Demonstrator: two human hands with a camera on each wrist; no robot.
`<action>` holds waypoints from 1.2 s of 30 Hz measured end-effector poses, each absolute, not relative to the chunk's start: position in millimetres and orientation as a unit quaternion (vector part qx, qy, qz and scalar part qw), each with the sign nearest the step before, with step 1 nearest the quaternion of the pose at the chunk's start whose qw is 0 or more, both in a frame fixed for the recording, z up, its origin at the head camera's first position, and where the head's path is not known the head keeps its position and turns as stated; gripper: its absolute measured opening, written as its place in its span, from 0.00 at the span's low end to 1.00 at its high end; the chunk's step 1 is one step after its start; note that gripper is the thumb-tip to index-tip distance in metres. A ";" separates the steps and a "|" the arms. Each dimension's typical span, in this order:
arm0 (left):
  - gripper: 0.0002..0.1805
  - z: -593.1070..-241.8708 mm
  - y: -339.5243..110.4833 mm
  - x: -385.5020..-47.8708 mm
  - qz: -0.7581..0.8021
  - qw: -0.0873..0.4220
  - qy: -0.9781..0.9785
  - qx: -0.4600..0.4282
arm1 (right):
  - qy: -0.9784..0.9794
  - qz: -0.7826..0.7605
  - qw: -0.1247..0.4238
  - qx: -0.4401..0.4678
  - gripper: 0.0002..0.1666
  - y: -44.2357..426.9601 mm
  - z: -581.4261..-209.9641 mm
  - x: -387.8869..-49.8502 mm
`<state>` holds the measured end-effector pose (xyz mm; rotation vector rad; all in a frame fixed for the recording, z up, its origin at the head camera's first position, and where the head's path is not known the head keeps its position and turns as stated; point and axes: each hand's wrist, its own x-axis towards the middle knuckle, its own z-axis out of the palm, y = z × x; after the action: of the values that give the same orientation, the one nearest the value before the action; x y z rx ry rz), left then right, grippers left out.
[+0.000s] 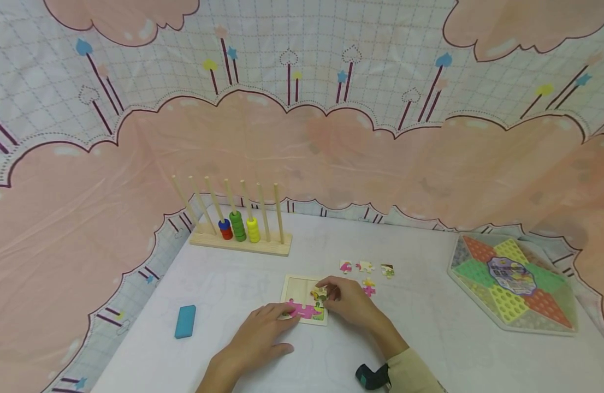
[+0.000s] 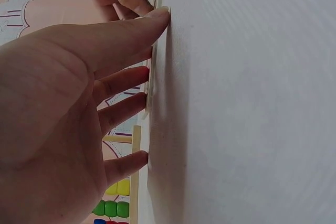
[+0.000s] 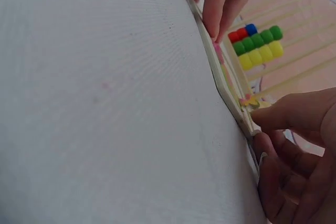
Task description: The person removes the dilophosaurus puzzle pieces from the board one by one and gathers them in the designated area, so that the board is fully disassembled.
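Observation:
A small wooden jigsaw tray (image 1: 293, 284) lies on the white table in the head view, with joined pink pieces (image 1: 304, 310) along its near side. My left hand (image 1: 256, 333) rests at the tray's left near corner, fingers extended over its edge and thumb spread apart. At the tray's right side, my right hand (image 1: 353, 303) pinches a puzzle piece (image 1: 319, 295) with yellow and green on it. In the right wrist view this piece (image 3: 249, 101) sits slightly raised at the thumb tip, partly hidden by the fingers. Several loose puzzle pieces (image 1: 365, 267) lie beyond my right hand.
A wooden bead counting frame (image 1: 240, 245) with upright rods stands at the back left. To the left lies a blue block (image 1: 185, 321). A hexagonal box (image 1: 510, 284) with coloured sections is at the right. A dark object (image 1: 372, 377) sits by the right sleeve.

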<state>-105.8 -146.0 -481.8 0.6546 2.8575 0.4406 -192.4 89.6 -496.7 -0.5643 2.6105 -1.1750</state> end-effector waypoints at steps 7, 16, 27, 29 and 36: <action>0.33 -481.3 -146.2 -105.8 0.145 0.078 0.959 0.231 | 0.890 -0.416 0.080 -0.166 0.11 89.4 -498.0 -191.3; 0.33 -480.1 -146.2 -105.6 0.150 0.085 0.959 0.226 | 0.874 -0.458 0.085 -0.138 0.05 93.7 -488.3 -191.5; 0.33 -480.6 -146.7 -105.7 0.152 0.085 0.959 0.222 | 0.856 -0.508 0.073 -0.059 0.14 118.3 -482.9 -198.6; 0.33 -480.2 -146.9 -105.1 0.155 0.085 0.959 0.223 | 0.853 -0.513 0.078 -0.050 0.17 125.2 -483.6 -197.9; 0.33 -479.5 -145.8 -105.2 0.151 0.082 0.958 0.228 | 0.854 -0.513 0.077 -0.043 0.18 157.4 -485.6 -191.0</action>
<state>-105.2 -145.8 -479.5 0.6819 2.8630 0.4507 -191.0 157.4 -485.6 -0.1301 2.5589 -1.5367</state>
